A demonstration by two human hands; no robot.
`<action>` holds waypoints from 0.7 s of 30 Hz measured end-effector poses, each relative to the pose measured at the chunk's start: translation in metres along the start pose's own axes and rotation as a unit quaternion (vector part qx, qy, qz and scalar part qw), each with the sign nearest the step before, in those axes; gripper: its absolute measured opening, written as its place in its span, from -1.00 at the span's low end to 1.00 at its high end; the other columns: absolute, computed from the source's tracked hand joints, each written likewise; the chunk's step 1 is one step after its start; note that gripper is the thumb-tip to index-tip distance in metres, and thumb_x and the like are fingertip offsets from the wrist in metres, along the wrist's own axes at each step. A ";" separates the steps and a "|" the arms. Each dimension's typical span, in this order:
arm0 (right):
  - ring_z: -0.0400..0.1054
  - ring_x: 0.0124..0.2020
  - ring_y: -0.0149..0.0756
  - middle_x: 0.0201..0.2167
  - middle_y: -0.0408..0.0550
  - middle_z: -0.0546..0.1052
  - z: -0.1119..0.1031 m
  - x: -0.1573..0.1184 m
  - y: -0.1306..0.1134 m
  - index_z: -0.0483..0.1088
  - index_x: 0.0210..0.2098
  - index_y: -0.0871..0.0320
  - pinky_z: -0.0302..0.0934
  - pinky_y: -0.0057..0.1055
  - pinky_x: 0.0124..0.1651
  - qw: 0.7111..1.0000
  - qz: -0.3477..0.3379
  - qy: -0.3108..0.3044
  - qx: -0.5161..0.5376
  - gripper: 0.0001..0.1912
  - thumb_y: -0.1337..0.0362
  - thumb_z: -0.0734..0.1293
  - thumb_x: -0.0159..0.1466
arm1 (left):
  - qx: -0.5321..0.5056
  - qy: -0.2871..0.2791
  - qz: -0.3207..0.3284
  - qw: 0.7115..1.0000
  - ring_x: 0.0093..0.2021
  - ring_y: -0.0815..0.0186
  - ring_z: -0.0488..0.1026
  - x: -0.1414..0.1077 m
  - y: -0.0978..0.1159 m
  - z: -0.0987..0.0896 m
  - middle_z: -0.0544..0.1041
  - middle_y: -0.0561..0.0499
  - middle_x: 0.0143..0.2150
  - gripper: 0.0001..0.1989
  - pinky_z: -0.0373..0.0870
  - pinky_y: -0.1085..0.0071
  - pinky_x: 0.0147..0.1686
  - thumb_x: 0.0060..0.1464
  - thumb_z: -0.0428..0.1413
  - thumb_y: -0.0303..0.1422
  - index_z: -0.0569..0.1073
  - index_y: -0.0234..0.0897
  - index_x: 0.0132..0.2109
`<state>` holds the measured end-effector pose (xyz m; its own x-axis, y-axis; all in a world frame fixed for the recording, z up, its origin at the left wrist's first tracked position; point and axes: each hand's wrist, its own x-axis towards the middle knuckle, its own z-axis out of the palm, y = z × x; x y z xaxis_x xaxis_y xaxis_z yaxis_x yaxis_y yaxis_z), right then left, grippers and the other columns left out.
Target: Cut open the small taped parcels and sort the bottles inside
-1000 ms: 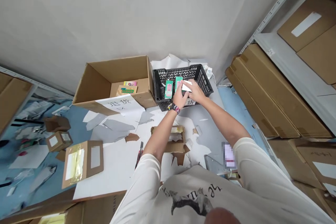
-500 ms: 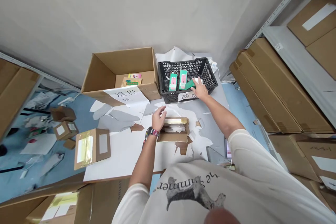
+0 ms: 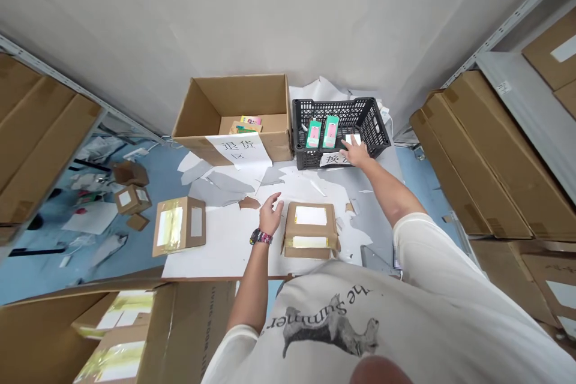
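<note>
From here I can't tell whether my right hand [image 3: 357, 154] grips the white-topped rectangular box [image 3: 357, 138] it half-hides inside the black plastic basket [image 3: 308, 160]; my left hand [image 3: 270, 217] spreads loosely.

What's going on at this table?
A person's right hand reaches into a black plastic mesh crate, fingers at a white item; whether it's gripped isn't clear. Two green-and-pink rectangular packages stand left of it. The open left hand is beside a brown cardboard box.
</note>
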<state>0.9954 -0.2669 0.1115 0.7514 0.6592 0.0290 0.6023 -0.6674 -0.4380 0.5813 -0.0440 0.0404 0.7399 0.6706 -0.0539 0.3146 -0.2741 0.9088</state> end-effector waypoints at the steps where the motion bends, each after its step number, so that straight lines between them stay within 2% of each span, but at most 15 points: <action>1: 0.10 0.51 0.36 0.54 0.34 0.35 0.004 -0.014 -0.002 0.51 0.42 0.11 -0.07 0.52 0.53 1.000 0.008 0.006 0.012 -0.46 0.05 0.35 0.54 | 0.005 -0.010 -0.015 1.000 0.23 -0.09 0.65 -0.003 -0.007 0.000 0.68 -0.24 0.28 -0.51 0.58 -0.08 0.23 0.34 0.25 0.02 0.63 -0.14 0.23; 3: 0.05 0.57 0.26 0.55 0.32 0.36 0.019 -0.059 -0.010 0.44 0.49 0.18 -0.14 0.38 0.61 0.999 -0.004 0.022 0.031 -0.44 0.18 0.28 0.57 | 0.009 -0.031 -0.045 0.998 0.17 -0.08 0.67 -0.014 -0.022 -0.001 0.69 -0.28 0.23 -0.46 0.59 -0.05 0.20 0.28 0.31 0.10 0.62 -0.15 0.20; 4: 0.09 0.56 0.17 0.53 0.34 0.38 0.029 -0.090 -0.015 0.42 0.51 0.24 -0.10 0.26 0.63 0.998 -0.019 0.030 0.056 -0.43 0.26 0.21 0.58 | 0.008 -0.043 -0.062 0.997 0.16 -0.07 0.68 -0.022 -0.029 -0.002 0.69 -0.29 0.21 -0.44 0.59 -0.03 0.19 0.26 0.32 0.13 0.60 -0.15 0.19; 6: 0.35 0.42 0.00 0.38 0.26 0.55 0.056 -0.167 -0.025 0.43 0.50 0.22 0.22 0.05 0.54 0.996 -0.027 -0.004 0.080 -0.36 0.40 0.13 0.49 | 0.003 -0.074 -0.105 0.992 0.16 -0.04 0.69 -0.044 -0.043 -0.003 0.69 -0.30 0.17 -0.41 0.59 0.01 0.19 0.26 0.29 0.19 0.56 -0.15 0.17; 9: 0.54 0.24 0.01 0.30 0.15 0.62 0.101 -0.291 -0.042 0.34 0.57 0.06 0.46 0.10 0.35 0.979 0.025 -0.072 0.189 -0.20 0.40 0.18 0.36 | -0.004 -0.149 -0.199 0.969 0.06 0.02 0.71 -0.081 -0.056 -0.001 0.70 -0.25 0.05 -0.36 0.63 0.07 0.08 0.32 0.16 0.29 0.45 -0.14 0.18; 11: 0.57 0.22 0.08 0.32 0.08 0.62 0.127 -0.354 -0.056 0.22 0.64 -0.11 0.51 0.15 0.29 0.967 0.050 -0.105 0.229 -0.08 0.33 0.30 0.30 | -0.011 -0.208 -0.265 0.941 -0.09 0.06 0.72 -0.103 -0.060 0.003 0.70 -0.18 -0.04 -0.31 0.66 0.10 -0.07 0.34 0.06 0.36 0.39 -0.12 0.21; 12: 0.58 0.20 0.12 0.32 0.07 0.63 0.136 -0.377 -0.063 0.17 0.67 -0.14 0.52 0.18 0.26 0.962 0.054 -0.125 0.237 -0.03 0.29 0.37 0.29 | -0.017 -0.229 -0.288 0.930 -0.14 0.08 0.71 -0.111 -0.060 0.004 0.70 -0.15 -0.06 -0.28 0.66 0.12 -0.14 0.34 0.04 0.38 0.36 -0.11 0.23; 14: 0.60 0.14 0.16 0.31 0.12 0.63 0.149 -0.401 -0.076 0.11 0.69 -0.11 0.53 0.17 0.22 0.957 0.068 -0.146 0.243 0.05 0.21 0.46 0.27 | -0.038 -0.236 -0.296 0.925 -0.12 0.08 0.69 -0.120 -0.060 0.005 0.70 -0.18 0.00 -0.24 0.66 0.14 -0.19 0.33 0.02 0.40 0.34 -0.10 0.31; 17: 0.60 0.03 0.09 0.28 0.21 0.62 0.155 -0.401 -0.087 0.19 0.65 0.00 0.55 0.07 0.14 0.954 0.097 -0.148 0.243 0.00 0.12 0.51 0.28 | -0.070 -0.192 -0.230 0.952 0.07 0.04 0.66 -0.115 -0.061 -0.003 0.65 -0.25 0.23 -0.20 0.66 0.13 -0.11 0.37 -0.03 0.39 0.38 -0.08 0.40; 19: 0.57 -0.05 0.02 0.20 0.19 0.64 0.153 -0.390 -0.087 0.37 0.53 0.05 0.55 0.01 0.08 0.954 0.117 -0.120 0.248 -0.18 0.01 0.47 0.32 | -0.077 -0.181 -0.202 0.959 0.09 0.03 0.64 -0.104 -0.064 -0.013 0.64 -0.22 0.26 -0.17 0.65 0.08 -0.04 0.40 -0.18 0.41 0.48 -0.05 0.40; 21: 0.53 -0.12 -0.01 0.00 0.13 0.67 0.149 -0.377 -0.087 0.56 0.24 0.10 0.53 -0.02 0.06 0.956 0.141 -0.060 0.250 -0.42 -0.13 0.35 0.41 | -0.079 -0.198 -0.195 0.957 0.00 0.05 0.64 -0.092 -0.069 -0.020 0.68 -0.20 0.19 -0.07 0.63 0.01 0.03 0.40 -0.32 0.42 0.57 -0.06 0.37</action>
<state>0.6191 -0.4059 0.0049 0.8107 0.5322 -0.2439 0.1531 -0.5948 -0.7892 0.4793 -0.0729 -0.0093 0.7619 0.3772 -0.5266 0.5423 0.0733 0.8370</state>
